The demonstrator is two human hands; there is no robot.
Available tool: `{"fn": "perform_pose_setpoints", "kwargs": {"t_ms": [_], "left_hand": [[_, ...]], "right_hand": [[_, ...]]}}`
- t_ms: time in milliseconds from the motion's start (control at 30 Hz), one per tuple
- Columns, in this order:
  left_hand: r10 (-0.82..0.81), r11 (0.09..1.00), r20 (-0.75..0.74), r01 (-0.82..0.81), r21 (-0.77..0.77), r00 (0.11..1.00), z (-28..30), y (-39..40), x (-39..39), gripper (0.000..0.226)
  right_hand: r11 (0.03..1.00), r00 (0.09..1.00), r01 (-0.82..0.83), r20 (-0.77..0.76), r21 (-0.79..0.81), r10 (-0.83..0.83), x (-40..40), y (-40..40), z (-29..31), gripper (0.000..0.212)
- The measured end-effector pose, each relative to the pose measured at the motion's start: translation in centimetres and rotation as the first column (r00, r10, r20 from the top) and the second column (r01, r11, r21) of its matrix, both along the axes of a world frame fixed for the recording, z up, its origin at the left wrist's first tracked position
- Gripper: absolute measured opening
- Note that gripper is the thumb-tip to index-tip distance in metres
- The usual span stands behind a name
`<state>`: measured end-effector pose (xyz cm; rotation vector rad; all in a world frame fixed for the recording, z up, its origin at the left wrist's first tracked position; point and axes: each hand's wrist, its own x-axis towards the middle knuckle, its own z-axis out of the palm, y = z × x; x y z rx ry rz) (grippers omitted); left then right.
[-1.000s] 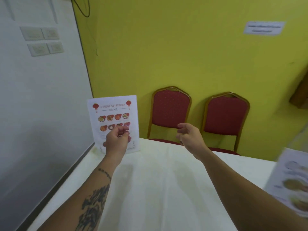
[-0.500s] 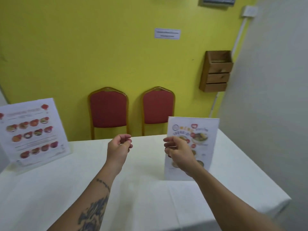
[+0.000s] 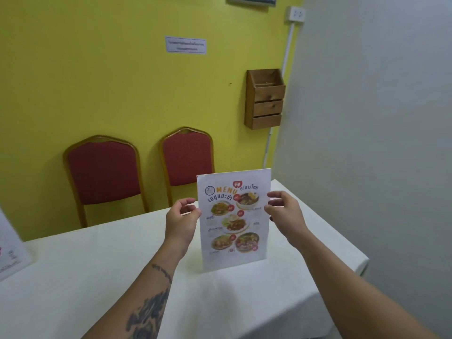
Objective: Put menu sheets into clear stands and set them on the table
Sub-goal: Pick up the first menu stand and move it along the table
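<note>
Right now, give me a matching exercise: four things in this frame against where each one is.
Things:
1. menu stand
2. wooden box
3. left hand
4. paper notice

Places:
A. high on the yellow wall
B. upright on the white table, between both hands
C. at the menu's left edge
D. on the wall, above the table's far right corner

Pairs: 1-B, 2-D, 3-C, 4-A

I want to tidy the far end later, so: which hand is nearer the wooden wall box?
Right. The right hand is at the Thai menu stand's right edge, below the wooden wall box; the left hand is at the stand's left edge, farther away.
</note>
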<state>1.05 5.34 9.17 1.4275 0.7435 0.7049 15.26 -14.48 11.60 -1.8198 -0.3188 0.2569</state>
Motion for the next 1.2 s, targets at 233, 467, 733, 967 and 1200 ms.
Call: {"fn": "perform_pose_setpoints", "kwargs": {"t_ms": [233,467,733,967,1200], "left_hand": [[-0.071,0.997,-0.051,0.071,-0.003,0.996,-0.9,2.7,2.5,0.01],[-0.14,0.99,-0.063,0.14,0.002,0.988,-2.2,4.6,3.1,0.008],[-0.145,0.989,-0.045,0.146,0.033,0.988,-2.4,5.2,6.8,0.013],[-0.181,0.982,-0.044,0.183,0.048,0.982,-0.3,4.2,14.8,0.018],[-0.165,0.982,-0.063,0.169,0.08,0.984,1.7,3.4,24.5,0.017]], "right_hand": [[0.996,0.996,0.017,-0.084,-0.092,-0.025,3.7,1.6,-0.9,0.052],[0.995,0.995,0.084,-0.057,-0.057,-0.087,4.7,2.7,-2.8,0.018],[0.988,0.988,0.156,0.009,0.002,-0.156,7.0,2.6,-3.0,0.015],[0.973,0.973,0.227,0.037,0.045,-0.229,12.9,0.9,-1.4,0.012],[0.946,0.947,0.315,0.042,0.075,-0.318,20.4,0.0,-0.9,0.022]]}}
